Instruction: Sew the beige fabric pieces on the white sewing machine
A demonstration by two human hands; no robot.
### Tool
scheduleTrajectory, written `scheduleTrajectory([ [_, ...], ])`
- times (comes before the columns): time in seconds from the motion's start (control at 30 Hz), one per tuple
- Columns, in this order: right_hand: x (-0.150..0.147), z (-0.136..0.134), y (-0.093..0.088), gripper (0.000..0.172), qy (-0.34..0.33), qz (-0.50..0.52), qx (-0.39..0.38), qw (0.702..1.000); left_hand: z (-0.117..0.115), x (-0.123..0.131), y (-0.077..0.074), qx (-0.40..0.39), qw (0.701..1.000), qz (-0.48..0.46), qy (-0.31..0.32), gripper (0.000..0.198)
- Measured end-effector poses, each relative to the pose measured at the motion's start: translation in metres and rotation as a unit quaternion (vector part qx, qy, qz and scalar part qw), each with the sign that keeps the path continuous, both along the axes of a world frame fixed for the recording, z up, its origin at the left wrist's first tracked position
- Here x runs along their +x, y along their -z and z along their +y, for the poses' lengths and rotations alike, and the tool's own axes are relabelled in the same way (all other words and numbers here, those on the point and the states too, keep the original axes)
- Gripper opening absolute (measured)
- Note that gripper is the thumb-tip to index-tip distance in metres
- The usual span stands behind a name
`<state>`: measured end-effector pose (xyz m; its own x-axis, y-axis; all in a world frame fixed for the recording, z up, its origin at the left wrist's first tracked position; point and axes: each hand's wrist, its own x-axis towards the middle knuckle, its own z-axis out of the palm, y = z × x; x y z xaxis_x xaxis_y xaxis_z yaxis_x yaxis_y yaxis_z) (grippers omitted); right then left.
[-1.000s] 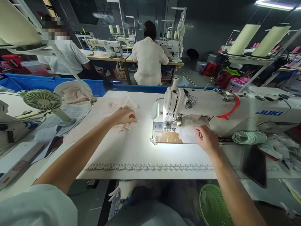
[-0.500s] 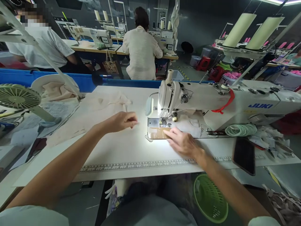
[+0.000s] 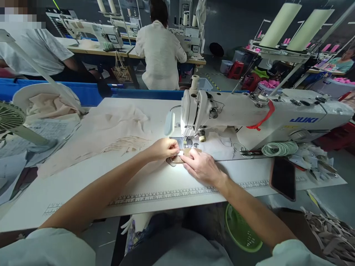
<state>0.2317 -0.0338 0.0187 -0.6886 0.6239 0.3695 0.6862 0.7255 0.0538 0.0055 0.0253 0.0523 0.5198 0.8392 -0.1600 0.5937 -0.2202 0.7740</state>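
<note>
At the far left edge of the frame stands a pale green fan [image 3: 10,117], and beside it lies a heap of beige cloth [image 3: 47,105] under a slanted white rod. A wide beige fabric [image 3: 111,129] is spread flat over the left half of the white desk [image 3: 83,177], with a printed ruler [image 3: 166,193] running along the desk's near edge.

Near the middle, the left hand [image 3: 163,148] has its fingers curled together, thumb and forefinger pinching one end of a small white piece [image 3: 181,152]. The piece sits in the bright lit spot just in front of the needle of the sewing machine [image 3: 249,111]. The right hand [image 3: 201,166] lies low on the desk with its fingers drawn close. Its thumb and forefinger nip the piece's other end, so the two hands meet almost fingertip to fingertip.

Further right, a coil of pale green cord [image 3: 280,148] rests at the machine's base, and a dark phone [image 3: 283,177] lies near the desk's edge. A green basket [image 3: 241,231] sits below the desk.

In the upper middle a person in a white shirt [image 3: 161,51] sits facing away at another machine.
</note>
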Motion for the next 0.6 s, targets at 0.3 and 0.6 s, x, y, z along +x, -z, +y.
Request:
scheduleTrajectory([
  [0.3, 0.000, 0.000, 0.000, 0.034, -0.002, 0.005, -0.003, 1.000, 0.003, 0.001, 0.005, 0.048, 0.995, 0.085, -0.017, 0.025],
  [0.6, 0.002, -0.005, -0.003, 0.038, 0.029, 0.041, -0.022, 0.998, 0.011, 0.001, 0.005, 0.061, 0.995, 0.072, 0.014, 0.022],
])
